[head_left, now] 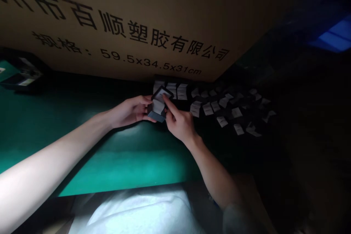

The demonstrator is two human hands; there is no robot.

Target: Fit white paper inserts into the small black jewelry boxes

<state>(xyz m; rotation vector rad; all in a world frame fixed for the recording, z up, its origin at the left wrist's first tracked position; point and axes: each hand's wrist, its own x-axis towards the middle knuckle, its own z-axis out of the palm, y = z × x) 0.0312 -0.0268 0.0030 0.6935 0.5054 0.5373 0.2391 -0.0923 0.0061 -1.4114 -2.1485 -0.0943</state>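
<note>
In the middle of the head view is a small dark hinged box (157,116), its lid raised and a pale lining showing, like a jewellery box. My left hand (134,110) grips it from the left, thumb on the near upper edge and fingers around the lower side. My right hand (179,122) is at the box's right side. Its index finger points into the lid and touches the white lining, while the other fingers curl against the right edge, partly hidden. Just behind and to the right, several similar boxes with white linings (182,91) stand with their lids up.
A large cardboard carton (153,0) with printed black characters rises behind the green table (131,161). More small boxes (238,128) are scattered in shadow at the right. A dark case (23,75) stands at the far left. The table's front edge runs close to my lap.
</note>
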